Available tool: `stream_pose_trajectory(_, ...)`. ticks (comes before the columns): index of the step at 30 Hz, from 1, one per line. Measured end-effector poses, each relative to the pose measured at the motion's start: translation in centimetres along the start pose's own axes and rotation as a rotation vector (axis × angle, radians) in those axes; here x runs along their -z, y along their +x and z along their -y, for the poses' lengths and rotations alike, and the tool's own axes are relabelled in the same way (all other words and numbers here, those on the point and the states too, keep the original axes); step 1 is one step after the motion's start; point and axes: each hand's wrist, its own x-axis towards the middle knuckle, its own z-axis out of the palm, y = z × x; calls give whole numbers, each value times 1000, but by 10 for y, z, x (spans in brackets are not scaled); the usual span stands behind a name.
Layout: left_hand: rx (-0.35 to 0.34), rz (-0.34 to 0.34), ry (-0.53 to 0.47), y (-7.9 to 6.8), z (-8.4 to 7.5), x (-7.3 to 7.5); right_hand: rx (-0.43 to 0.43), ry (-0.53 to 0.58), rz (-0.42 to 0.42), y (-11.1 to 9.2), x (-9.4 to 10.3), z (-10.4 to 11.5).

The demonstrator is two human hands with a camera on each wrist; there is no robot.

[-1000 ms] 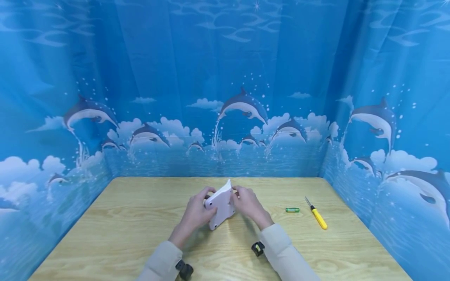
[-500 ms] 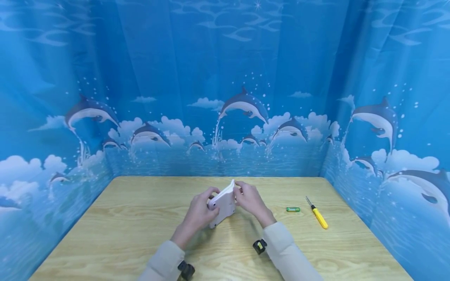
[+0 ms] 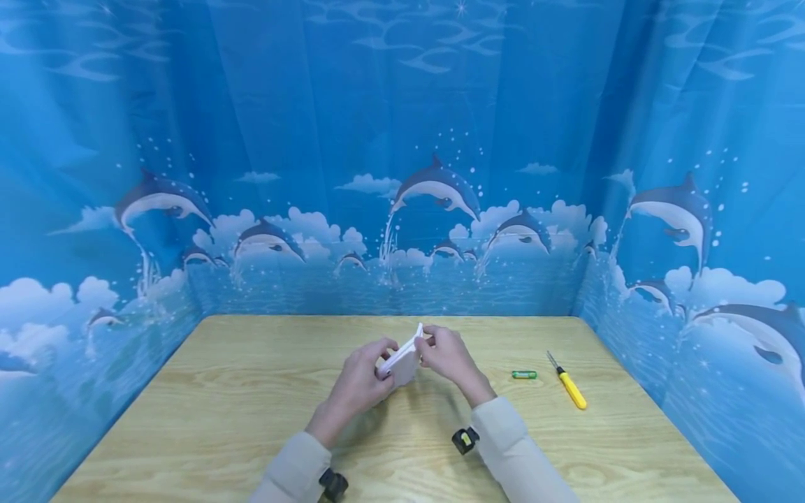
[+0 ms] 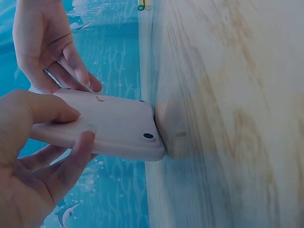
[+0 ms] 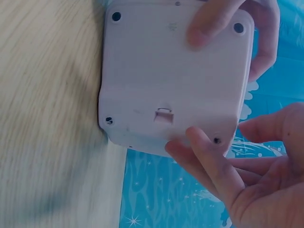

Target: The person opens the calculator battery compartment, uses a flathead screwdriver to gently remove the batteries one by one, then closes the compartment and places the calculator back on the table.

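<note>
A pale, flat calculator [image 3: 405, 370], seen mainly from its back, stands on its edge on the table. Its back [image 5: 156, 61] has dark round feet near one end and holes near the other, with a small recessed latch [image 5: 164, 115] between. My left hand [image 3: 357, 378] grips one end between thumb and fingers. At the opposite end, my right hand [image 3: 449, 358] pinches the rim, fingertips on the back and thumb by the edge. The keys and screen are hidden from all views.
On the wooden table [image 3: 251, 405], a green battery [image 3: 524, 375] lies to the right of my right hand. Further right is a screwdriver [image 3: 571, 388] with a yellow handle. A blue dolphin-print curtain [image 3: 402, 140] surrounds the back and sides.
The calculator has shifted slightly right and turned, so less of its back shows in the head view. My left hand has moved right with it, while my right hand stays at the rim.
</note>
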Motion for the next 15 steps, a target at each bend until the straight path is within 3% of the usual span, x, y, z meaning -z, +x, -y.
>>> stream_pose_trajectory(4,-17,18,11,0,0,0,-24,12,21,0,0,1)
stream_pose_trajectory(15,-6,160,-30,-2,-4,1,-58,2,9,-2,1,2)
